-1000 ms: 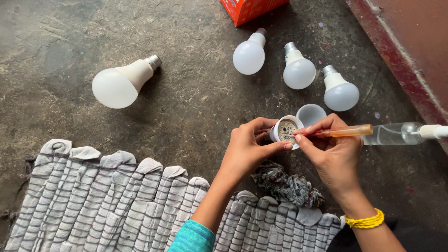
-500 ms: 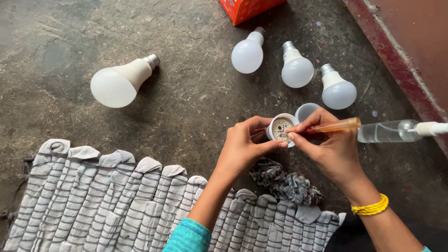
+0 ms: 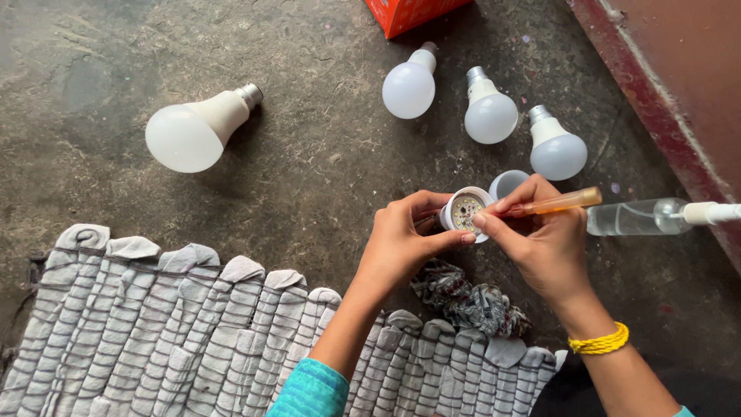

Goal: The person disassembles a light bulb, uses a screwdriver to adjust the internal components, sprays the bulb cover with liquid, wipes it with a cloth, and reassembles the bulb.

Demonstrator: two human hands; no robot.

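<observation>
Below, the left hand (image 3: pixel 401 243) grips an open bulb base (image 3: pixel 465 211), fingers curled around it. The right hand (image 3: pixel 544 239) pinches an amber-handled screwdriver (image 3: pixel 557 203), tip at the base.

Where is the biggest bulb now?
In the head view, the big bulb lies alone on the floor, upper left, far from both hands, above the mat.

Makeshift home repair spot: concrete floor (image 3: pixel 231 232), rag mat (image 3: pixel 154 324), loose bulbs (image 3: pixel 488 110).
</observation>
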